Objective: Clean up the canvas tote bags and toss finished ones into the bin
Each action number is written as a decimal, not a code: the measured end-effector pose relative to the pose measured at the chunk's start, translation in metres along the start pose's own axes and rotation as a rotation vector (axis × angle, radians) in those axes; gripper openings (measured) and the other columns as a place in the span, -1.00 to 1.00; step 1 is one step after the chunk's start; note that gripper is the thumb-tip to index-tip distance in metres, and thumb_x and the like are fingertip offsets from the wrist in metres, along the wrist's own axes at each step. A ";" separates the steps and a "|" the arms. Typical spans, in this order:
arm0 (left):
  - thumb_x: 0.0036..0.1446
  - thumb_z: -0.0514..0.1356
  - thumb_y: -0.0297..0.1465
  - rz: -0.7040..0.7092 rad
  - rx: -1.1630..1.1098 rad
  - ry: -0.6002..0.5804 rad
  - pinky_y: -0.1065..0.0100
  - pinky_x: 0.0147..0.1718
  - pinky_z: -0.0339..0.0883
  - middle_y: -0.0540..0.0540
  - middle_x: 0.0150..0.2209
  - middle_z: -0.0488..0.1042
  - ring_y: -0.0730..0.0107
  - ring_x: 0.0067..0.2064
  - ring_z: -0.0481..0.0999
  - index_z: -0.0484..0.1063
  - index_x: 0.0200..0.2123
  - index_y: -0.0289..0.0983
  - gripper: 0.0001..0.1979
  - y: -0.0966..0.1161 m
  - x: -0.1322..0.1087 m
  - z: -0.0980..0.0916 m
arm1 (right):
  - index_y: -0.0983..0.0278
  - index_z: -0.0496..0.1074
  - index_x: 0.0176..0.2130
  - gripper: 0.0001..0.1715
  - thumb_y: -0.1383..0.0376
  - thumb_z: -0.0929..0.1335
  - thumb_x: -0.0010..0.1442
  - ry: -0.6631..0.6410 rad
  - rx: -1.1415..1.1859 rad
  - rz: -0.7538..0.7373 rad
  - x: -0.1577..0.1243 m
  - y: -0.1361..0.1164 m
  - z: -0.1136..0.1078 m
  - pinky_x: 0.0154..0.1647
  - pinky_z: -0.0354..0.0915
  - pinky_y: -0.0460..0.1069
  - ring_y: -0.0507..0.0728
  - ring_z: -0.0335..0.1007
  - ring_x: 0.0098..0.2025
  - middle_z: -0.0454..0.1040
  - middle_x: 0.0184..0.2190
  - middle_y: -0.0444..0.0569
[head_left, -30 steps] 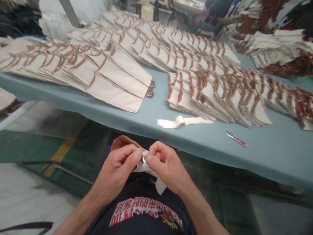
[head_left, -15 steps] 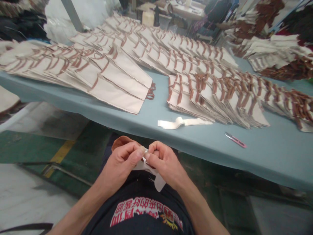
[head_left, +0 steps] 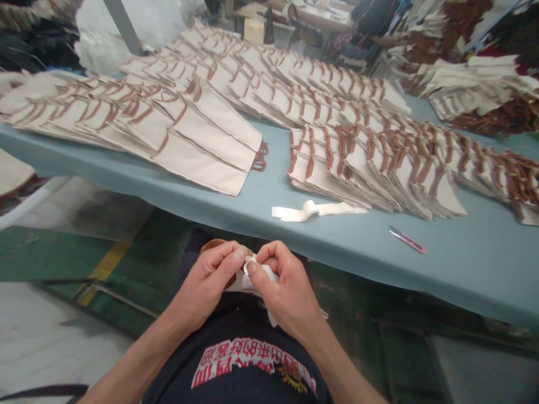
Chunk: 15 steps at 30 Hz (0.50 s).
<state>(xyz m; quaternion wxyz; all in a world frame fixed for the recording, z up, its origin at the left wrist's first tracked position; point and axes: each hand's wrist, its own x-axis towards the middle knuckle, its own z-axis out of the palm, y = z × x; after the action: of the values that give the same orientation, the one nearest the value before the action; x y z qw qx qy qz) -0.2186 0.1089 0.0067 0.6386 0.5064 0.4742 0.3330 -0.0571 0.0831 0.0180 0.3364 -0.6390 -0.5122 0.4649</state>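
Observation:
Close together over my lap, both hands pinch a small piece of white and brown fabric [head_left: 238,280]. My left hand [head_left: 214,278] is closed on its left part, thumb against the fingers. Part of the brown cloth shows behind that hand. My right hand [head_left: 282,283] is closed too, its thumb pressing a white fold beside the left fingertips. A white end hangs below the right palm. My fingers hide most of the piece. On the table edge ahead lies a cream strip [head_left: 295,214], looped at its middle. Right of it rest pink-handled thread snips [head_left: 407,240].
Overlapping cream fabric pieces with brown trim [head_left: 210,151] cover the left and back of the blue-green table [head_left: 275,168]. More stacked pieces [head_left: 391,174] lie at the right. Beyond, a pile of white and brown cloth [head_left: 484,95] stands at the far right.
The white fabric between my fingers has been turned and bunched up, with more of it showing by the right thumb. My hands stay in nearly the same place. Things on the table have not moved.

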 end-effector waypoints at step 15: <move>-0.02 0.33 -0.18 -0.216 -0.175 0.112 0.46 -0.57 -0.04 0.09 -0.58 0.29 0.56 -0.56 0.14 0.40 -0.54 -0.29 -0.69 0.001 0.006 0.008 | 0.17 0.34 -0.24 -0.76 0.08 0.37 0.28 -0.032 0.012 -0.021 0.001 0.002 0.001 -0.52 0.07 -0.09 0.04 0.25 -0.56 0.37 -0.60 -0.26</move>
<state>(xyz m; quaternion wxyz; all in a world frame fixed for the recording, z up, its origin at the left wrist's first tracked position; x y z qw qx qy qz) -0.2094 0.1121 0.0063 0.6849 0.3757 0.5299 0.3302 -0.0578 0.0833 0.0157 0.3369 -0.6241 -0.5214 0.4745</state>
